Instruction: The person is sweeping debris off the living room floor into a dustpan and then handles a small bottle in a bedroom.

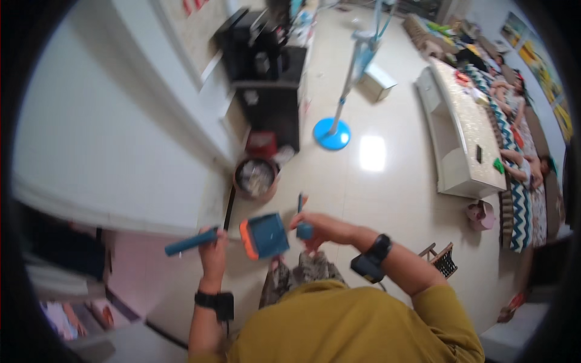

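Note:
My left hand (213,247) grips the dark blue handle (188,242) of a dustpan, which sticks out to the left. The dustpan's blue pan (271,236), with an orange strip along its left side, is between my two hands, low over the tiled floor. My right hand (317,228) is closed around another blue handle (304,231), apparently a broom's. A thin blue part with a bit of orange shows just beyond those fingers; the rest of this tool is hidden by my hand. Both wrists wear black strapped devices.
A brown pot (255,178) with mixed contents stands ahead, beside a black cabinet (272,113). A fan-like stand on a round blue base (332,134) is farther off. To the right are a coffee table (472,136), a pink bin (480,215), a small chair (442,261) and people on a sofa.

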{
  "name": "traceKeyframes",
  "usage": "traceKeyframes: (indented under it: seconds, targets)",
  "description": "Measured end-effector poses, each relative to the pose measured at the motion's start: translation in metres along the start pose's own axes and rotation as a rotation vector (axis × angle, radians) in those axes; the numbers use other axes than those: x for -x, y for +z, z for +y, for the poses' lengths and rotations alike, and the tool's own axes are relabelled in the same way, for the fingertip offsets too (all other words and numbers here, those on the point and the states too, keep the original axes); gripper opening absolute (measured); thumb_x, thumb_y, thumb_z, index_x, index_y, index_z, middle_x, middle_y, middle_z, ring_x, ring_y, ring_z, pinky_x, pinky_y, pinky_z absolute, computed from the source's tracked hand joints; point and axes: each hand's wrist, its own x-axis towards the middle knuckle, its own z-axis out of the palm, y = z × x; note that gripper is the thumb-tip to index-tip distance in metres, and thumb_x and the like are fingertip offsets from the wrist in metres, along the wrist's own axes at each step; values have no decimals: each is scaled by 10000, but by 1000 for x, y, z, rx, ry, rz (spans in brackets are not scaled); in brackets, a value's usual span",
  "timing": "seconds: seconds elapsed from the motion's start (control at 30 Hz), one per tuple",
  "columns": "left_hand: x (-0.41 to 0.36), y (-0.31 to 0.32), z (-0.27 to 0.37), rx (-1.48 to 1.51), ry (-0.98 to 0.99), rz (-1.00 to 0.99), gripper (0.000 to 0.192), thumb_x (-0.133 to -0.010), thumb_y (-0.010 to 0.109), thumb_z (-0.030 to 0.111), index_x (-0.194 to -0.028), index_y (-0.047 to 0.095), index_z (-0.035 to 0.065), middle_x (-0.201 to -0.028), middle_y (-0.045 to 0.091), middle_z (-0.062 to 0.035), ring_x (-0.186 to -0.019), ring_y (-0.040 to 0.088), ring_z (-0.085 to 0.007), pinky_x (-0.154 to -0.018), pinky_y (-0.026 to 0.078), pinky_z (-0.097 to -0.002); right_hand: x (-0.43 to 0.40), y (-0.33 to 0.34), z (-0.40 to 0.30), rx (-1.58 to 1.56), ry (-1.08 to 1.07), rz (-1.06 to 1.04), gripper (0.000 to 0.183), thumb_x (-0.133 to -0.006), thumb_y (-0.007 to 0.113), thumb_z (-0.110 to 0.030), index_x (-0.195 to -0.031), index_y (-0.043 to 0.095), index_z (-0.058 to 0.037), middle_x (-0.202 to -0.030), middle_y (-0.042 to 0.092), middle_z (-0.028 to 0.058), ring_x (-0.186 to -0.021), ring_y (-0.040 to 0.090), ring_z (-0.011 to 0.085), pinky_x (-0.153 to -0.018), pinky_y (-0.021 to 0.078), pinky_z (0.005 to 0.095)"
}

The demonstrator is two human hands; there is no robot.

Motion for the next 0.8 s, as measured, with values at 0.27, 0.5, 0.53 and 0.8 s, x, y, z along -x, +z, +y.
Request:
traceKeyframes:
  seconds: [0.27,0.5,0.53,0.8]
  targets:
    - [-9,-17,7,-41,140,-67,114,-859,493,90,-878,395,35,-754,479,-59,-651,531,-137,-570,479,-265,-31,102,-70,506,-177,-51,303,-863,544,-290,-1064,488,-71,-601,543,69,-598,602,224,-572,485,335]
    - [-19,-35,33,-222,249,-304,171,-854,498,134,-962,453,10,-858,517,-129,-690,578,-219,-567,485,-308,-76,147,-79,1126,-706,157,265,-861,530,-297,-910,479,-42,-663,520,169,-648,543,360,-583,417,428]
    - [-19,-39,37,-237,216,-325,180,-861,494,148,-968,469,5,-886,514,-135,-717,580,-231,-572,489,-315,-79,149,-81,1131,-710,156,265,-861,530,-297,-910,479,-42,-663,520,169,-648,543,360,-583,417,428]
    - [-62,-61,63,-296,289,-291,94,-810,511,81,-878,495,17,-785,528,-163,-708,535,-350,-616,447,-405,-76,155,-113,1033,-759,320,231,-805,637,-202,-966,555,-58,-676,591,108,-562,547,233,-562,450,320]
